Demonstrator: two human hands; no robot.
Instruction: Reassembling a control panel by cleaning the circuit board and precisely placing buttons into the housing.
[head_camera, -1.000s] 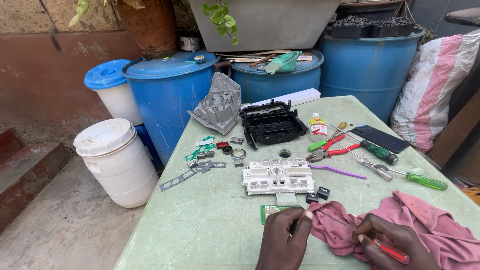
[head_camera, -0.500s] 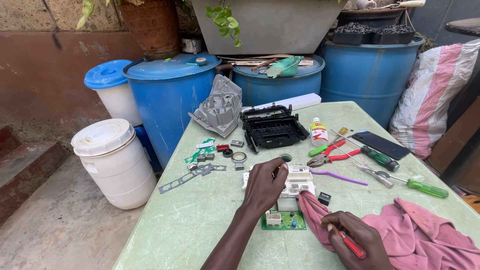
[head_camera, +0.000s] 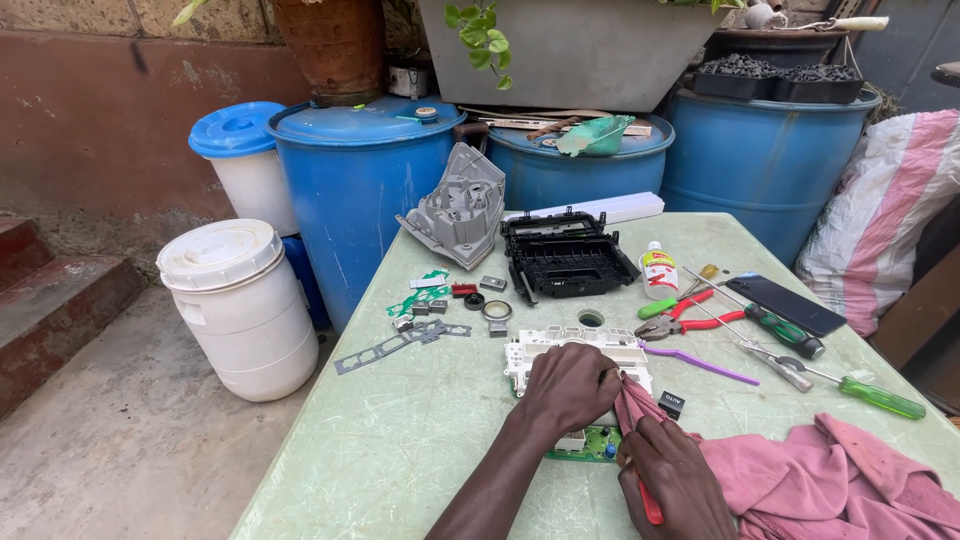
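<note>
My left hand (head_camera: 568, 388) lies on top of a white plastic panel (head_camera: 560, 346) with a green circuit board (head_camera: 597, 444) under it, gripping it near the middle of the pale green table (head_camera: 400, 440). My right hand (head_camera: 672, 478) is closed around a red-handled tool (head_camera: 650, 503) and a bunched corner of a pink cloth (head_camera: 830, 480). That corner is pressed against the panel's right side, between my two hands.
A black plastic frame (head_camera: 565, 255), a grey housing (head_camera: 458, 210), small loose parts (head_camera: 440, 300), pliers (head_camera: 690, 318), screwdrivers (head_camera: 880, 392), a purple stick (head_camera: 700, 362), a small bottle (head_camera: 657, 270) and a dark phone (head_camera: 785, 303) lie on the table. Blue drums (head_camera: 360, 190) and white buckets (head_camera: 240, 300) stand left and behind.
My left hand moved forward from the table's near edge onto the white panel. My right hand brought the pink cloth corner and red tool up against the panel.
</note>
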